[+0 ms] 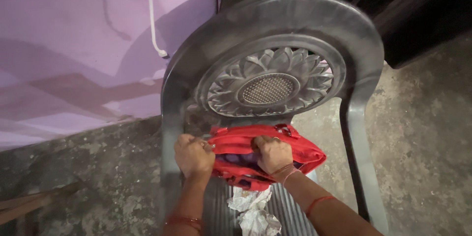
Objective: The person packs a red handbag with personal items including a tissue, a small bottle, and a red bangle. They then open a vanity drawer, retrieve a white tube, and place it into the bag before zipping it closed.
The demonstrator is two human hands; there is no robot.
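Observation:
A red fabric bag [300,153] lies on the seat of a dark plastic chair [275,34], against its backrest. My left hand [193,156] grips the bag's left edge near the opening. My right hand [273,155] clutches the upper rim of the bag in its middle, with dark purple lining showing between the two hands. Red thread bangles circle both wrists. Crumpled white paper [253,210] rests on the ribbed seat just below the bag, between my forearms.
The chair's backrest carries a round flower pattern with a mesh centre [268,89]. A purple wall [73,44] with a hanging white cable [150,14] stands behind on the left. Rough concrete floor [423,132] surrounds the chair; wooden sticks [34,201] lie lower left.

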